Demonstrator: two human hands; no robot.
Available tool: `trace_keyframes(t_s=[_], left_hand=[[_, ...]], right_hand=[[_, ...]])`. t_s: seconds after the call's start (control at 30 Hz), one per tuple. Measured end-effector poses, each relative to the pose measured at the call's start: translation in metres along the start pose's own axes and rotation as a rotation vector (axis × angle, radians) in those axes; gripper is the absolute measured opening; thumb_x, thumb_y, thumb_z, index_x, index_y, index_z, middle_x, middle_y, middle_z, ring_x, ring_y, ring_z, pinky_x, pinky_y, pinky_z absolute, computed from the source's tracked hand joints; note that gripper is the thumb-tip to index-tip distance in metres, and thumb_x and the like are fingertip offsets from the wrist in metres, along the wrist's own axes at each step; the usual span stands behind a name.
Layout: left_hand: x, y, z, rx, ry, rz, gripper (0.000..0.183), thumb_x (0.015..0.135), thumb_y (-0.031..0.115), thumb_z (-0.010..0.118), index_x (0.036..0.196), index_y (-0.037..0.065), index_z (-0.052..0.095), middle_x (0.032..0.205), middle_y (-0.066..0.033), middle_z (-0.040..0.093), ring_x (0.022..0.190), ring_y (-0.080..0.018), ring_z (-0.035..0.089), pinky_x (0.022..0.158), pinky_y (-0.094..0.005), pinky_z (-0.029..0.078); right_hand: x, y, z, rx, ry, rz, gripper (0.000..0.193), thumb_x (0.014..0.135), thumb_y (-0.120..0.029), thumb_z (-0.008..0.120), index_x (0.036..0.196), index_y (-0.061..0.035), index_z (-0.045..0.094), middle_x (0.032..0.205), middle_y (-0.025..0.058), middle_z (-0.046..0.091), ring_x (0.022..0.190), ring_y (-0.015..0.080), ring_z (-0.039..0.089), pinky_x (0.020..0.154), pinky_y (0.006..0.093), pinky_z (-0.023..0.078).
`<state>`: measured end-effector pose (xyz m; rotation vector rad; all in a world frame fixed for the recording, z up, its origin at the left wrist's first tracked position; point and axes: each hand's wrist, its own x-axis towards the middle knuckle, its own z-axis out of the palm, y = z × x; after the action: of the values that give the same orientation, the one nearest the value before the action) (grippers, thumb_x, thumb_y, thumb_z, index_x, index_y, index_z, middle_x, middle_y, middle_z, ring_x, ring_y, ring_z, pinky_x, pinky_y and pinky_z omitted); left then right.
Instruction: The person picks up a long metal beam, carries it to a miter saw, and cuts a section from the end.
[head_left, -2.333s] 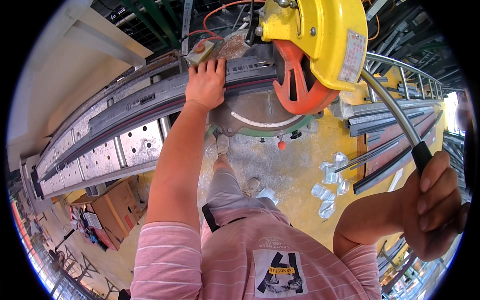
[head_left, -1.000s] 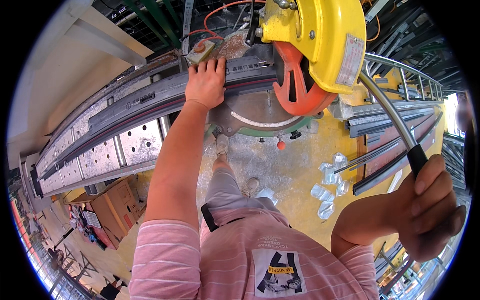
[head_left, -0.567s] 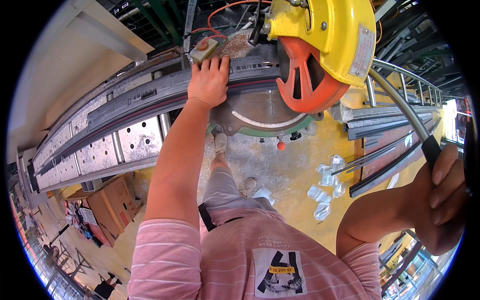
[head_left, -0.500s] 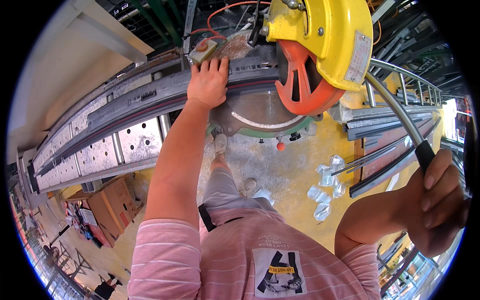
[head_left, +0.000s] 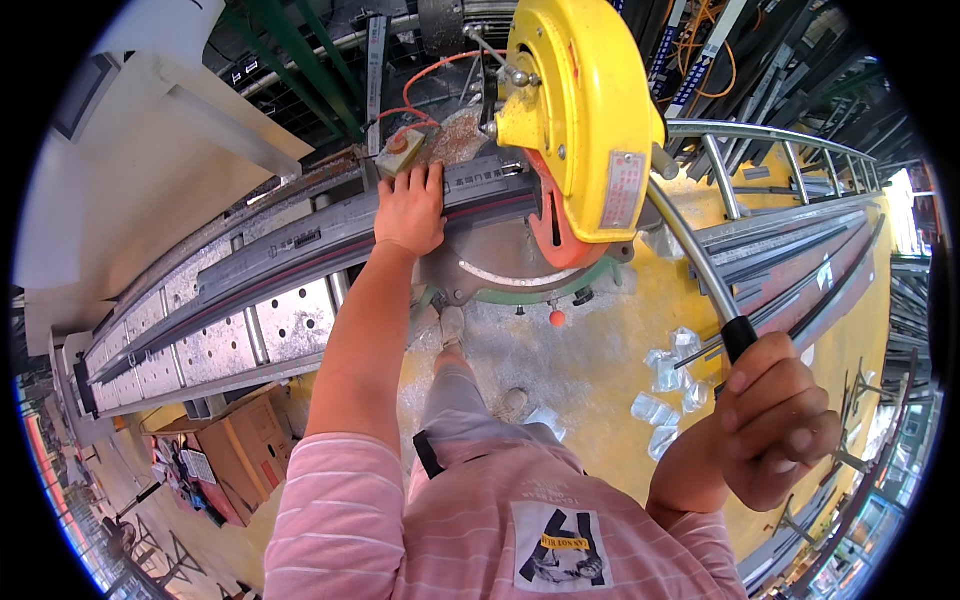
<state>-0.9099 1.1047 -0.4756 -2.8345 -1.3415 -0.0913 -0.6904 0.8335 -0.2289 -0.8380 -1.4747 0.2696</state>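
Yellow-guarded chop saw head (head_left: 585,120) lower than before, right hand (head_left: 775,420) gripping black lever handle (head_left: 738,336); left hand (head_left: 410,208) flat, pinning long grey aluminium profile (head_left: 300,240) on saw table (head_left: 280,322). Profile stiff, light, slippery; hold well clear of blade.

So the saw (head_left: 575,130) is a chop saw with a big yellow blade guard and an orange-red disc poking out underneath, sitting low over a round grey base with a green rim. A long bent metal handle (head_left: 695,260) runs from the guard toward the lower right, ending in a black grip. The metal rail (head_left: 300,245) is a long dark grey profile with a reddish stripe, lying flat across the saw bed, stretching far off to the left and passing right under the disc.
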Motion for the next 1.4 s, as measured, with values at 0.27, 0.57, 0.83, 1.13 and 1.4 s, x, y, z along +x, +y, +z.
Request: trace_keyframes(t_s=[0.27, 0.57, 0.83, 1.13, 1.4], left_hand=[[0.002, 0.007, -0.005, 0.032, 0.019, 0.027, 0.089, 0.071, 0.028, 0.084, 0.146, 0.007, 0.041, 0.132, -0.0102, 0.054, 0.123, -0.0298, 0.052, 0.105, -0.0494, 0.038], [0.001, 0.007, -0.005, 0.034, 0.015, 0.033, 0.090, 0.071, 0.029, 0.084, 0.147, 0.006, 0.041, 0.133, -0.0108, 0.053, 0.122, -0.0305, 0.052, 0.104, -0.0491, 0.038], [-0.002, 0.005, -0.006, 0.025, 0.028, 0.033, 0.091, 0.070, 0.028, 0.085, 0.147, 0.006, 0.041, 0.133, -0.0113, 0.054, 0.121, -0.0309, 0.053, 0.104, -0.0486, 0.039], [0.000, 0.005, -0.006, 0.018, -0.003, 0.027, 0.091, 0.070, 0.028, 0.085, 0.146, 0.006, 0.039, 0.134, -0.0131, 0.053, 0.124, -0.0319, 0.052, 0.104, -0.0496, 0.038], [-0.001, 0.003, -0.005, 0.017, 0.005, 0.034, 0.091, 0.069, 0.027, 0.085, 0.144, 0.005, 0.040, 0.131, -0.0135, 0.054, 0.123, -0.0322, 0.052, 0.103, -0.0497, 0.039]], right_hand=[[-0.049, -0.025, 0.011, -0.223, 0.133, 0.229, 0.031, 0.101, -0.028, 0.060, 0.124, -0.0073, 0.060, 0.065, 0.0035, 0.069, 0.073, 0.0223, 0.069, 0.084, 0.0442, 0.052], [-0.094, -0.036, 0.020, -0.416, 0.105, 0.353, 0.028, 0.098, -0.003, 0.046, 0.122, 0.0068, 0.056, 0.115, 0.0289, 0.069, 0.118, 0.0456, 0.063, 0.109, 0.0580, 0.040], [-0.126, -0.034, 0.023, -0.424, 0.087, 0.512, 0.026, 0.096, -0.001, 0.044, 0.110, 0.0116, 0.061, 0.141, 0.0422, 0.045, 0.138, 0.0524, 0.043, 0.113, 0.0511, 0.036], [-0.185, -0.026, 0.030, -0.336, 0.051, 0.748, 0.036, 0.103, -0.007, 0.041, 0.133, 0.0097, 0.052, 0.158, 0.0336, 0.026, 0.128, 0.0351, 0.058, 0.076, 0.0315, 0.060], [-0.167, -0.029, 0.034, -0.175, 0.115, 1.154, 0.061, 0.092, 0.004, 0.042, 0.152, 0.0041, 0.032, 0.150, 0.0223, 0.042, 0.084, 0.0175, 0.064, 0.063, 0.0277, 0.054]])
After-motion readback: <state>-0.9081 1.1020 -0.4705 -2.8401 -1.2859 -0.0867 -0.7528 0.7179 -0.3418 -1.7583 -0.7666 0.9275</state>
